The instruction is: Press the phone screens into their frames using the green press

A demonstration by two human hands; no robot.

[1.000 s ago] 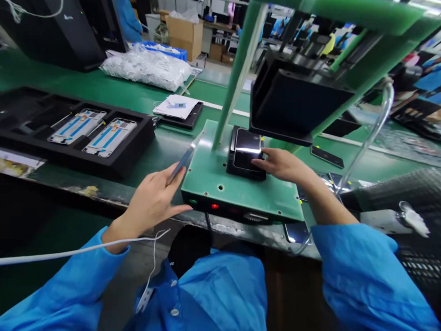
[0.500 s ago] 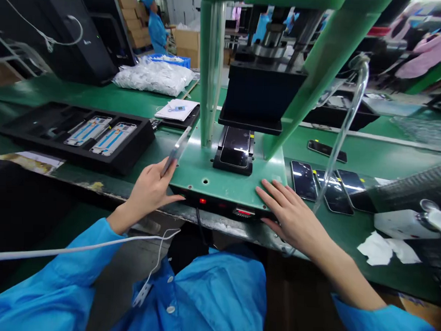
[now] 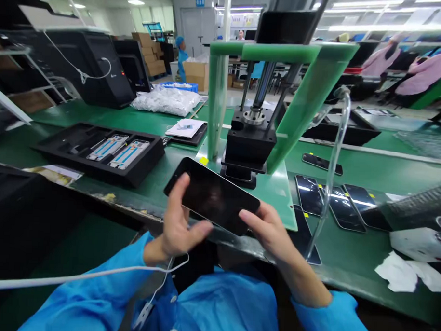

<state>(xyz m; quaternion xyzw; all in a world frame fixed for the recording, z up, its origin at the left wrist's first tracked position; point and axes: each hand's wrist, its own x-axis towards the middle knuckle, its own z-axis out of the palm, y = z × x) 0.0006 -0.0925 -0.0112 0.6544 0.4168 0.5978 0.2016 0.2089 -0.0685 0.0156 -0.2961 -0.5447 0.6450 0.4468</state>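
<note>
Black glass phone panel (image 3: 212, 196): our left hand (image 3: 178, 227) and right hand (image 3: 269, 230) pinch its ends; better touch edges only, near the press (image 3: 248, 147).

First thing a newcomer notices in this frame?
The dark phone panel at centre, held flat by both hands: left hand at its near-left edge, right hand at its right end. Just behind it stands the green-framed press, its black head down on the fixture. Right of that, several phones lie on the green bench.
</note>
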